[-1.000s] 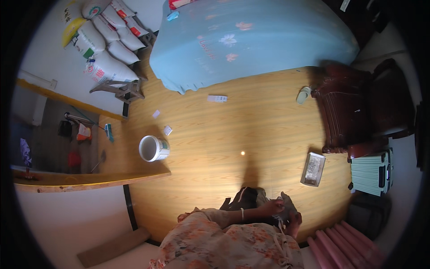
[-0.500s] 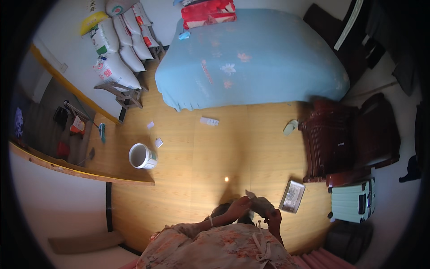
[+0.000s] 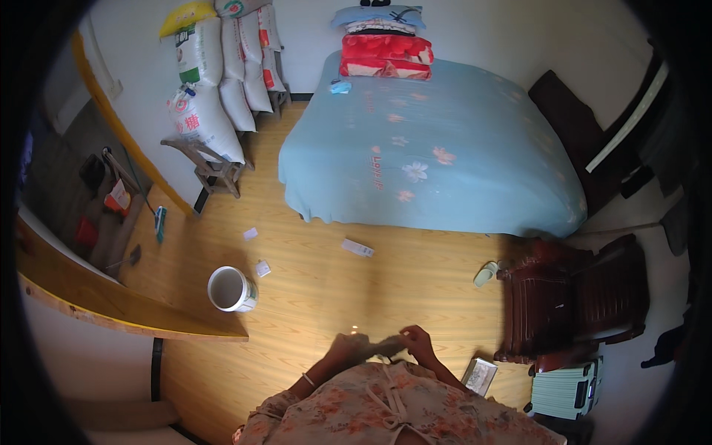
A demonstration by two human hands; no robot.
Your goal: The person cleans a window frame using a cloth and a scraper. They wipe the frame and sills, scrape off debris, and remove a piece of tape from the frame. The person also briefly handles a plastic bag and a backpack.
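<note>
Close in front of my body, both hands hold a grey, soft piece of cloth (image 3: 387, 346) stretched between them. My left hand (image 3: 348, 348) is closed around its left end, somewhat smeared by motion; a pale bracelet sits on that wrist. My right hand (image 3: 417, 343) pinches the other end with bent fingers. What kind of cloth it is cannot be made out. Below the hands hangs the flowered dress (image 3: 356, 400) that I wear, with its tied cord.
Ahead stands a bed with a blue cover (image 3: 437, 148). A white bucket (image 3: 231, 289) is at left, near stacked sacks (image 3: 204, 126) and a wooden chair (image 3: 215, 167). Right are slippers (image 3: 486, 274), a dark red armchair (image 3: 541, 297), a metal tray (image 3: 480, 377) and a mint suitcase (image 3: 564, 389).
The view has tipped upward, showing more of the bed's far end. My hands have moved apart, and the cloth, bunched at the right before, now spans between them.
</note>
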